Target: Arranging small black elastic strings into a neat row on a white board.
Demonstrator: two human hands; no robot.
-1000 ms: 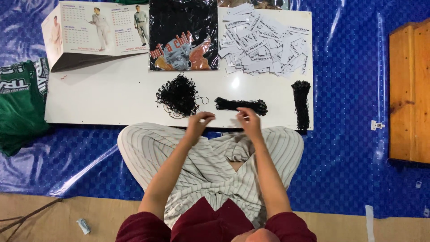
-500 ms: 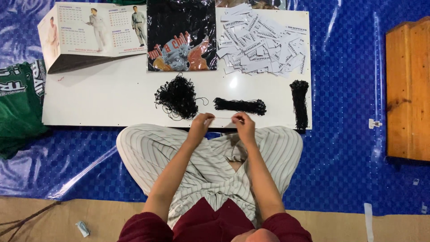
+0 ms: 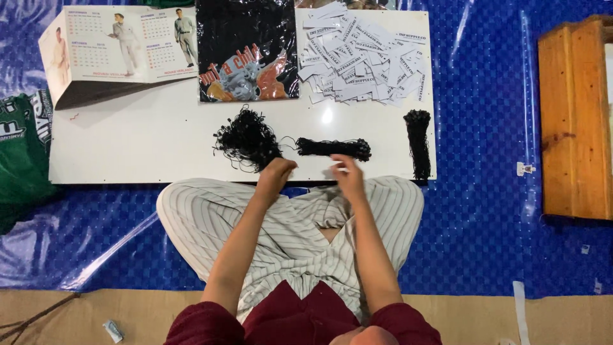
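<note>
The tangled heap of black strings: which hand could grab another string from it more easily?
Probably the left hand. It sits right at the edge of the tangled heap of black strings, while the right hand is farther off, below the straight black bundle.

— What is carrying everything here?

— A flat white rectangular board [image 3: 147, 147] is lying on a blue plastic sheet [image 3: 485, 128].

— And what is sitting on it?

— A folded card calendar [image 3: 121, 51] is resting at ten o'clock, a glossy black printed bag [image 3: 246, 48] at twelve, a heap of white paper tags [image 3: 364, 54] at one. A tangled clump of black strings [image 3: 246, 137] is lying at the centre, a tied black bundle [image 3: 332, 148] just beside it, another bundle [image 3: 418, 144] at three.
</note>
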